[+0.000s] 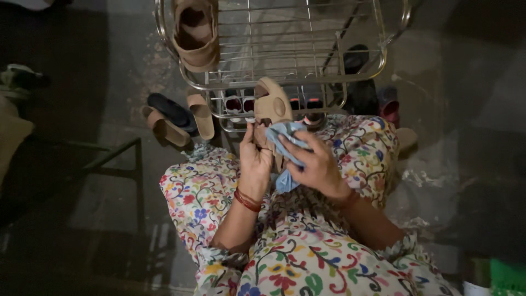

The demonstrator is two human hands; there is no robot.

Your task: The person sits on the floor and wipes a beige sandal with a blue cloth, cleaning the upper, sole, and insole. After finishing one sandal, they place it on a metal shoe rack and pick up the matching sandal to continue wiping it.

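Head view, looking down at a seated person's lap in a white dress with a multicolour floral print (323, 263). Left hand (255, 159), red bangles at the wrist, has its grip closed round the lower part of a beige open-toe sandal with a thick sole (271, 104), held upright over the knees, toe end pointing up toward the rack. Right hand (316, 164) has its grip closed on a crumpled light blue cloth (285, 140), pressed against the sandal's side; the cloth's tail hangs down between the two hands. Hands close together, the cloth touching both the sandal and the right fingers.

Just beyond the knees, a silver metal wire shoe rack with tiers (307, 60). On its top tier at the left, a matching beige sandal (194, 33). Lower tier shows red-and-dark shoes (241, 104), partly hidden by the held sandal. On the grey concrete floor (109, 181) left of the rack, tan slip-on slippers (181, 123) and a dark flat shoe (171, 109) lie together. Right of the rack, a dark shoe (356, 57) and a pink shoe (390, 104). Scene dim; far edges too dark to tell.
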